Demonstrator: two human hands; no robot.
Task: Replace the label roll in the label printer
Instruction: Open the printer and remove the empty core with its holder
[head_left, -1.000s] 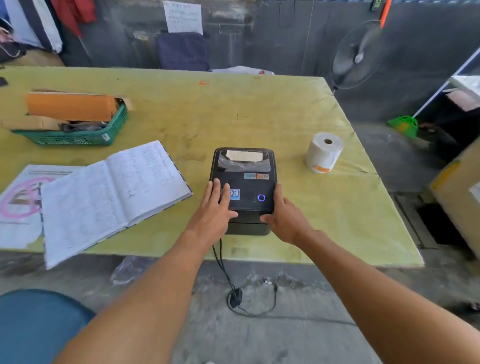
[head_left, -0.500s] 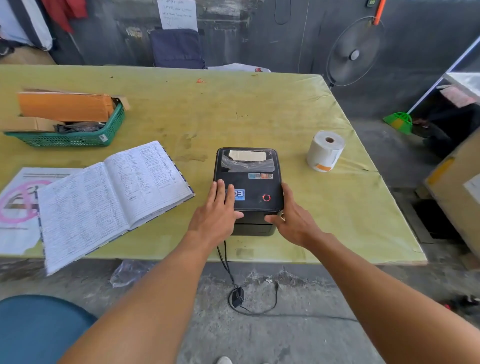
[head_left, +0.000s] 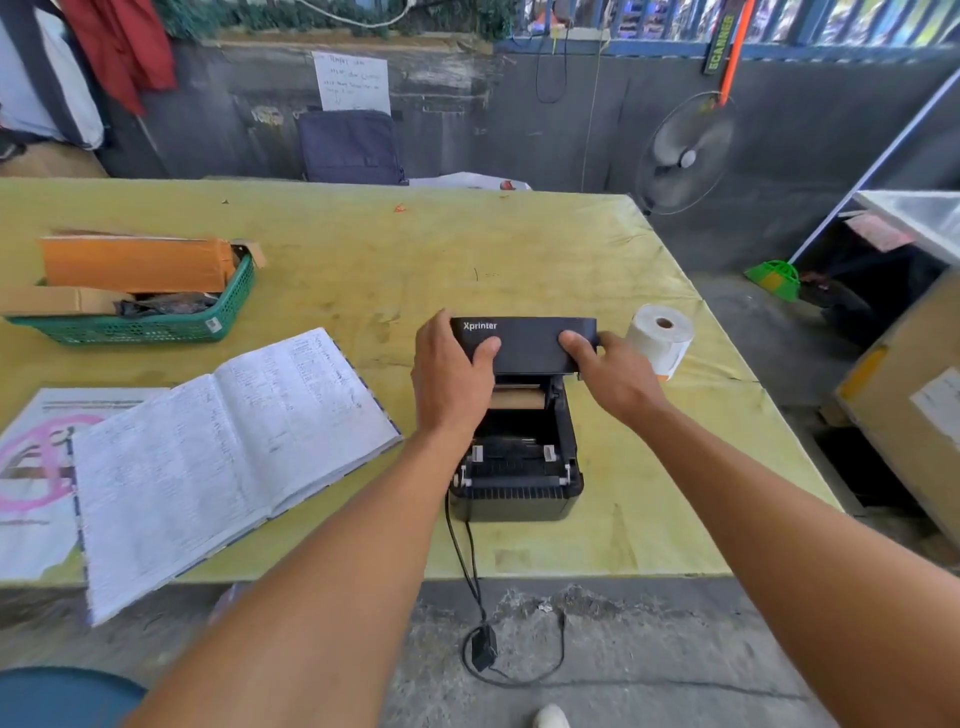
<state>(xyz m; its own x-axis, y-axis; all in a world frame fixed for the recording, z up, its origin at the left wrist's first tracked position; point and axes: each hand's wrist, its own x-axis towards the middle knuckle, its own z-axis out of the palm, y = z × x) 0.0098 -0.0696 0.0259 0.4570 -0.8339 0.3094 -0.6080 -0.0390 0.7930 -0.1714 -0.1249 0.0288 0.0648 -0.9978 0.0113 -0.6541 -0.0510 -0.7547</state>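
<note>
The black label printer (head_left: 517, 483) sits near the front edge of the yellow-green table (head_left: 467, 260). Its lid (head_left: 527, 343) is swung up and back. My left hand (head_left: 449, 374) grips the lid's left end, thumb on its front face. My right hand (head_left: 610, 374) grips the right end the same way. Inside the open bay lies a brown cardboard core (head_left: 517, 399), almost bare. A full white label roll (head_left: 660, 338) stands on the table just right of the printer, behind my right hand.
An open ledger book (head_left: 223, 447) lies left of the printer over a printed sheet (head_left: 31, 467). A green basket (head_left: 140, 322) with cardboard boxes sits far left. The printer's cable (head_left: 467, 561) hangs over the table edge to the floor. A fan (head_left: 685, 156) stands behind the table.
The printer lid was closed with both hands at its front sides; now it is lifted open and both hands hold its raised edge. The camera view tilted up slightly.
</note>
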